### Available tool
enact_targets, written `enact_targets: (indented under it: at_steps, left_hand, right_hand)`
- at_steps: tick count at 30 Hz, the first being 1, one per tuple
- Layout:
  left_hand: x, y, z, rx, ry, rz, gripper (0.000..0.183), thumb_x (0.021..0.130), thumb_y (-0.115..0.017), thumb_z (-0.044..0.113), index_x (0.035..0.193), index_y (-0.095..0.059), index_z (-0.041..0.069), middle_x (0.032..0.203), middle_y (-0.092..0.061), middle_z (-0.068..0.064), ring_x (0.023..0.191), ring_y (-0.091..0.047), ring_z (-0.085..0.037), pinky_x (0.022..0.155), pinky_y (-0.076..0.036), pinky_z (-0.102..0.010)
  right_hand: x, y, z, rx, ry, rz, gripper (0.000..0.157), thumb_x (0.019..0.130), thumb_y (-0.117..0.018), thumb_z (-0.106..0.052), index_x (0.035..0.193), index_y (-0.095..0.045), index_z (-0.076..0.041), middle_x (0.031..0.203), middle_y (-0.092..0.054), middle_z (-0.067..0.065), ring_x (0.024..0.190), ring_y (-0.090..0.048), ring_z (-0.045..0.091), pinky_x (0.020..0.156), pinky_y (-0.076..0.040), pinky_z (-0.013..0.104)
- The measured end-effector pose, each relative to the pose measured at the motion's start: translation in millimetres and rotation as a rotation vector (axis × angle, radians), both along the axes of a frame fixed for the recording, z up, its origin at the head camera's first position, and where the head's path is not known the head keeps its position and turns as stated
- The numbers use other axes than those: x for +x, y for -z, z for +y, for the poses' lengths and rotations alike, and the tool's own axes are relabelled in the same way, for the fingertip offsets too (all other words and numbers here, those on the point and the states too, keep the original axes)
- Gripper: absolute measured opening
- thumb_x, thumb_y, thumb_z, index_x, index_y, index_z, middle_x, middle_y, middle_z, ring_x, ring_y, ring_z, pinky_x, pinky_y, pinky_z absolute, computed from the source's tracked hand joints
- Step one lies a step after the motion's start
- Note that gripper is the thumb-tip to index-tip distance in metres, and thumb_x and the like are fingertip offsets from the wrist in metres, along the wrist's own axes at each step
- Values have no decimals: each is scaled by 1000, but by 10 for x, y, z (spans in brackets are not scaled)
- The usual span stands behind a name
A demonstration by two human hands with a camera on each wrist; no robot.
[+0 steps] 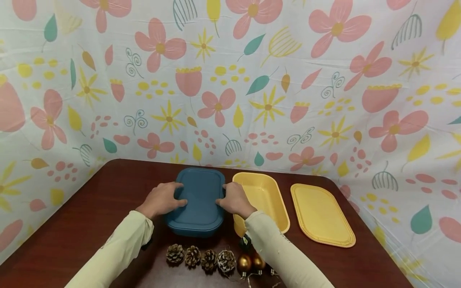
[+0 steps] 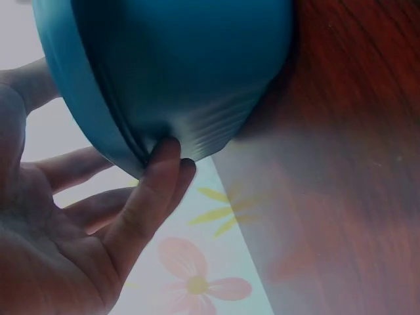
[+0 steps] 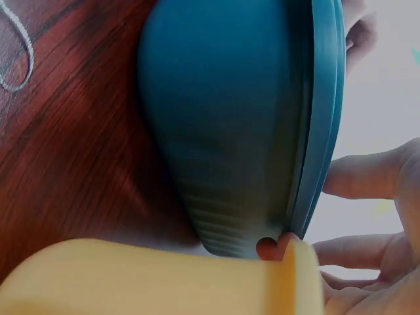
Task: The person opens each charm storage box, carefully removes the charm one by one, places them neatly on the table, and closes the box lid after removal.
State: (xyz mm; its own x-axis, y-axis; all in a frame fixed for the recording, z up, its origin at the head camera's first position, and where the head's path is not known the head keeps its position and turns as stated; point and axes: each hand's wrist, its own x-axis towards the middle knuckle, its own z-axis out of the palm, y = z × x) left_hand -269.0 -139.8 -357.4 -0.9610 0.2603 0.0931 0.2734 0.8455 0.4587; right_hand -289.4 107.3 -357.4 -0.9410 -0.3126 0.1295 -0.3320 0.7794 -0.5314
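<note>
A blue lidded container (image 1: 199,200) stands on the table, its lid seated on top. My left hand (image 1: 163,199) holds its left edge, thumb lying on the lid. In the left wrist view, fingertips (image 2: 164,164) press under the lid's rim against the ribbed side. Opposite, my right hand (image 1: 235,199) grips the right edge, thumb on the lid as well. Fingertips (image 3: 283,244) reach under the rim in the right wrist view, partly hidden by the yellow container (image 3: 164,279). What the blue container holds is hidden.
An open yellow container (image 1: 266,196) stands close on the right, with its yellow lid (image 1: 322,214) flat beyond it. Several pine cones (image 1: 192,256) line the front. Gold ball ornaments (image 1: 245,263) lie partly under the right sleeve. A floral cloth (image 1: 230,80) hangs behind the table (image 1: 90,208).
</note>
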Motion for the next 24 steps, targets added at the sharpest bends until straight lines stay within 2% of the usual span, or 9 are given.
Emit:
enact_targets:
  at_steps: [5, 8, 9, 11, 13, 15, 19, 22, 24]
  left_hand:
    - [-17, -9, -20, -18, 5, -27, 61, 93, -71, 30, 144, -54, 1, 153, -43, -31, 128, -56, -47, 95, -56, -54]
    - [-36, 1, -63, 2, 14, -41, 61, 93, -71, 29, 143, -54, 0, 152, -43, -32, 129, -54, -48, 94, -56, -53]
    - [-43, 0, -77, 12, 18, -53, 61, 93, -71, 29, 144, -53, -1, 145, -51, -31, 120, -61, -45, 89, -58, -50]
    - [-67, 0, -93, 29, 13, -73, 60, 94, -71, 27, 144, -53, 0, 124, -65, -31, 92, -69, -36, 76, -58, -42]
    - [-89, -2, -93, 42, 21, -74, 58, 94, -70, 25, 144, -53, 0, 113, -69, -30, 65, -64, -24, 64, -52, -33]
    - [-109, 2, -86, 51, 22, -83, 57, 95, -69, 24, 145, -53, 0, 102, -70, -28, 50, -50, -14, 58, -44, -28]
    - [-124, 22, -72, 43, 16, -76, 56, 96, -67, 23, 145, -52, -1, 128, -64, -30, 51, -51, -10, 60, -44, -26]
    - [-125, 19, -67, 45, 1, -79, 56, 96, -68, 22, 145, -53, 0, 136, -60, -30, 52, -54, -15, 61, -45, -28]
    - [-127, 11, -59, 32, 5, -71, 55, 96, -68, 23, 144, -53, 0, 139, -58, -30, 64, -64, -21, 63, -49, -30]
  right_hand:
    - [-15, 7, -1, 31, -24, 21, 46, 86, -78, -18, 119, -67, 13, 99, -73, 30, 70, -66, 24, 67, -53, 28]
    - [-16, 6, -8, 32, -27, 6, 43, 86, -79, -19, 114, -70, 12, 80, -71, 24, 64, -63, 23, 61, -50, 25]
    - [-16, 4, -9, 36, -28, 3, 40, 87, -78, -19, 112, -70, 11, 69, -66, 19, 60, -60, 22, 58, -47, 24]
    - [-26, 4, -9, 41, -25, 14, 36, 87, -78, -19, 108, -72, 10, 61, -58, 10, 56, -55, 18, 55, -43, 21]
    - [-35, 7, -7, 39, -21, 19, 30, 88, -76, -17, 103, -72, 9, 54, -45, 2, 51, -48, 15, 52, -38, 21]
    - [-42, 16, -4, 42, -15, 25, 26, 89, -74, -16, 100, -72, 8, 53, -40, -2, 49, -45, 13, 50, -37, 20]
    - [-52, 35, -6, 61, -10, -19, 25, 92, -72, -18, 93, -70, 7, 54, -39, -2, 47, -43, 12, 48, -36, 19]
    - [-55, 31, -10, 65, -3, -47, 33, 92, -72, -20, 105, -70, 10, 58, -48, 3, 48, -48, 14, 49, -39, 21]
    - [-58, 22, -8, 70, 2, -41, 40, 91, -74, -20, 116, -68, 11, 66, -59, 10, 54, -56, 18, 53, -46, 23]
